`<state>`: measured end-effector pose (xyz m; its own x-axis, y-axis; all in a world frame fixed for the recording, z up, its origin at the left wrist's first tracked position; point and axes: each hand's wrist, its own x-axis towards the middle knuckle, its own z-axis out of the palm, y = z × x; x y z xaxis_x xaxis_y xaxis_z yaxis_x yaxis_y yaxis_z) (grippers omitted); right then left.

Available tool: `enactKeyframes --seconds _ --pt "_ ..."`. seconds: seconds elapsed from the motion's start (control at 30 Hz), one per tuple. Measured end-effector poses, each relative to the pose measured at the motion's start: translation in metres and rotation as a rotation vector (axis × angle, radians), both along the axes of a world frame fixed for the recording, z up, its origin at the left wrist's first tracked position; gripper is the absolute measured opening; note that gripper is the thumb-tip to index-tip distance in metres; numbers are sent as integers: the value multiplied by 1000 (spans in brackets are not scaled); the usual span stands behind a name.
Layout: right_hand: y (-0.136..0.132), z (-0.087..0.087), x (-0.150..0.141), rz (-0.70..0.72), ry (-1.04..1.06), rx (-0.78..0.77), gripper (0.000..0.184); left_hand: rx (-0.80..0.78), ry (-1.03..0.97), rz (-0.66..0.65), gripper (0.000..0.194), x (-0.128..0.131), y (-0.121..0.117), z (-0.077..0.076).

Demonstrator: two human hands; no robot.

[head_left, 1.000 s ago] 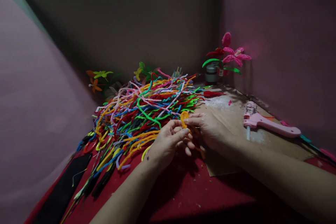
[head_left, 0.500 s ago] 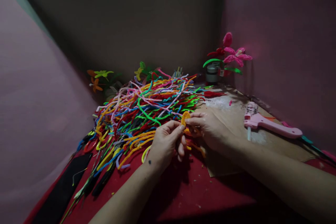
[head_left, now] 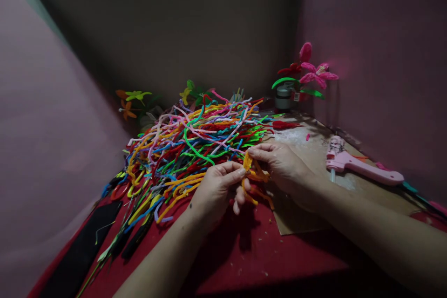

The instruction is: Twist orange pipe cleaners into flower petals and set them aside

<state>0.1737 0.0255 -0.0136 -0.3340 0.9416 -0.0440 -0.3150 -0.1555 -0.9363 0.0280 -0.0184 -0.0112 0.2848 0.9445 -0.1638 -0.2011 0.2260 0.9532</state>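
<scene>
Between my two hands is an orange pipe cleaner (head_left: 247, 161), bent into a small folded loop. My left hand (head_left: 221, 186) pinches its lower part between thumb and forefinger, the other fingers curled below. With fingertips closed, my right hand (head_left: 279, 163) grips the upper end from the right. Loose orange strands hang around and under the fingers; which of them belong to the held piece I cannot tell. Just beyond my hands lies a big heap of coloured pipe cleaners (head_left: 195, 135), with orange ones (head_left: 183, 185) spread beside my left hand.
A pink glue gun (head_left: 363, 167) lies on a cardboard sheet (head_left: 300, 219) at the right. Pink flowers (head_left: 318, 74) stand by the back wall. Left on the red cloth (head_left: 223, 260) are a black strip (head_left: 84, 247), cutters with yellow-black handles (head_left: 145, 228) and red-handled scissors (head_left: 119, 192).
My right hand has shifted slightly upward and right along the orange pipe cleaner. The loop now looks narrower and more turned. The view has moved a little.
</scene>
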Motion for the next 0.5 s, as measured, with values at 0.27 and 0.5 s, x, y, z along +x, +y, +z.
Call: enactKeyframes --seconds 0.27,0.5 --pt "-7 12 2 33 -271 131 10 142 177 131 15 -5 -3 7" --pt "-6 3 -1 126 52 -59 14 128 225 179 12 -4 -2 9"
